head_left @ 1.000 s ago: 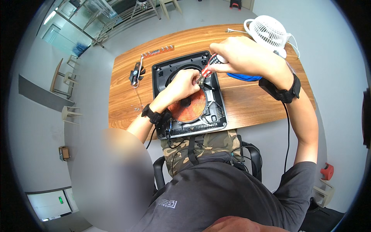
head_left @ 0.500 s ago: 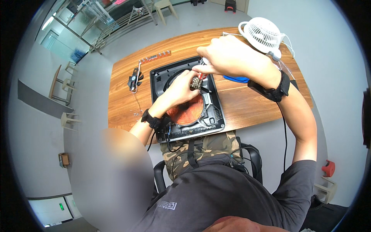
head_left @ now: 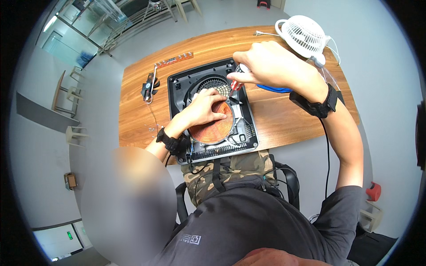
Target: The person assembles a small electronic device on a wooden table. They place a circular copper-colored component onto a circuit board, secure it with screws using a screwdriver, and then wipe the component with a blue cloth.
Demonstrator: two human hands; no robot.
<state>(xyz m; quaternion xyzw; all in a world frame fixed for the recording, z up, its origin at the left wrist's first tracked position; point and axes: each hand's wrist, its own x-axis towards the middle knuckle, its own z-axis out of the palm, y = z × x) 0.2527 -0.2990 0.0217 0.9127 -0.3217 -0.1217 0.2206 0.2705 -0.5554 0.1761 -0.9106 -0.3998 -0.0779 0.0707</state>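
An opened induction cooker base (head_left: pixel 177 93), a black shell with its inside bare, lies on the table in front of me. In it sits a round copper coil (head_left: pixel 212 132), with a black fan grille (head_left: pixel 213 83) beyond it. My left hand (head_left: pixel 206 106) rests on the coil's far part, thumb and fingers apart. With my right hand (head_left: pixel 262 66) I grip a screwdriver (head_left: pixel 236 84) by its red and white handle. It points down at the coil's far right edge, close to my left fingertips. Whether its tip touches a screw is too small to tell.
A white fan (head_left: pixel 304 35) with its cord stands at the far right, near a blue item (head_left: pixel 274 89). On the left lie a small black fan (head_left: pixel 150 88) with wires, a narrow circuit board (head_left: pixel 174 59) and several tiny pieces (head_left: pixel 153 128). Black straps circle both my wrists.
My left hand has drawn back from the screwdriver and spread over the coil, uncovering the fan grille. My right hand still grips the screwdriver, now slightly further right.
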